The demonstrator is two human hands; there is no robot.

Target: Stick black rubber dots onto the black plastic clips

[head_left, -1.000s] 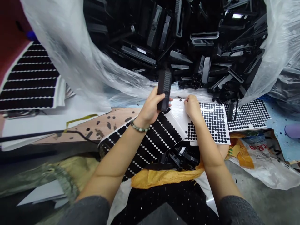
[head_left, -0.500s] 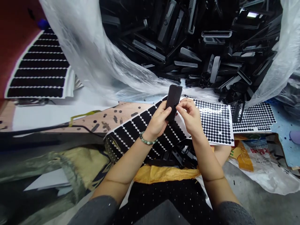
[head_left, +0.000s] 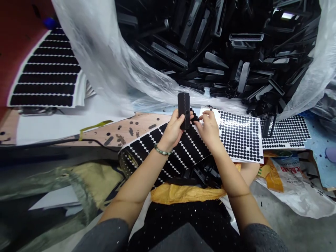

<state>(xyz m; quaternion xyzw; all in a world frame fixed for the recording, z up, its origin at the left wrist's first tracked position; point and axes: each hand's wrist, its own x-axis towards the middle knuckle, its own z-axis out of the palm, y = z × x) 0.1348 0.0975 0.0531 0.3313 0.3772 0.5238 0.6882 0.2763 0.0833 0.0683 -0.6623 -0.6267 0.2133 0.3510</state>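
Black carbon-pattern casing (head_left: 183,110) in left hand (head_left: 172,132)

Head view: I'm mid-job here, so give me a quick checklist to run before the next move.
1. Black carbon-textured plastic part secure in left hand: ok, gripped upright.
2. Right hand pinching a small black piece: cannot tell, too small to see.
3. White-backed sheet of black round dots lying flat: ok.
4. White-backed sheet of black oblong pads uncovered: not ok, loose black plastic parts overlap its near end.
5. Heap of black plastic parts within reach: ok, straight ahead.
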